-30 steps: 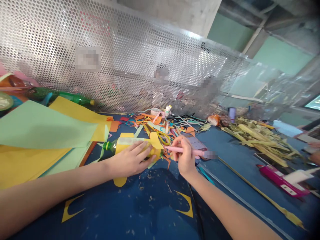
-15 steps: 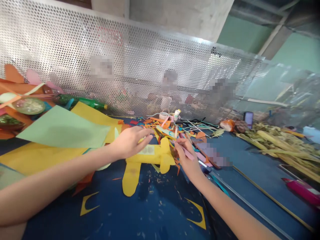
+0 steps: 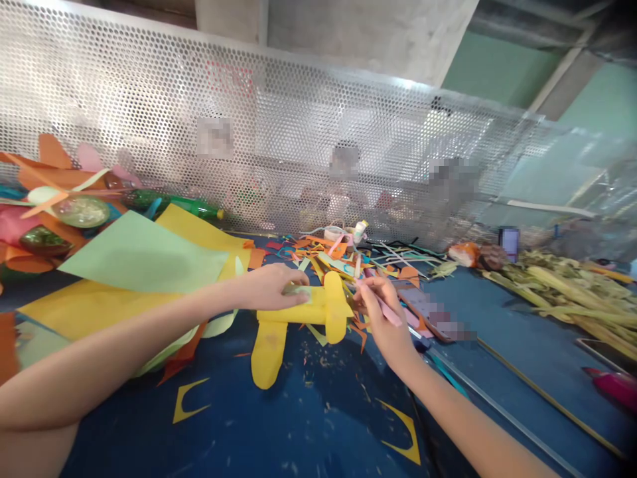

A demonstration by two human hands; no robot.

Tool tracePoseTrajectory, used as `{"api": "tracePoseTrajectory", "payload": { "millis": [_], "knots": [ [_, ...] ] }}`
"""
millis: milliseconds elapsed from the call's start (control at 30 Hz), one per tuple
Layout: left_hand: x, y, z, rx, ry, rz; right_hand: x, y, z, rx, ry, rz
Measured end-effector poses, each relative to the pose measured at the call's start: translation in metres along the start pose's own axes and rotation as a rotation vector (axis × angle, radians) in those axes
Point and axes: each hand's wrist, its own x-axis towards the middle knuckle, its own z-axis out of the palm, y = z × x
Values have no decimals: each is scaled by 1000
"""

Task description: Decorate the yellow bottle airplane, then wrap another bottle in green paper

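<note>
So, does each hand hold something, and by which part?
The right hand holds the pink pen near one end. The left hand is at the body of the yellow paper model; whether it grips cannot be told.

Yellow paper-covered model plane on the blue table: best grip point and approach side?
Grip the yellow paper-covered model plane by its rounded body between wing flap and tail flap, probably from the near side: both flaps jut that way with a gap between, and the left hand covers its upper left part.
</note>
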Motion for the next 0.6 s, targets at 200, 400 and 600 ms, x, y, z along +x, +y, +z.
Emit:
{"api": "tracePoseTrajectory", "payload": {
  "millis": [200,400,600],
  "knots": [
    [1,-2,-3,-86,34,-48,-5,-11,1,17,-38,-116],
    [2,-9,-10,-277,42,-84,-11,-19,2,93,-193,-198],
    [2,-13,-21,-608,31,-155,-13,-16,4,-9,-150,-173]
  ]
}}
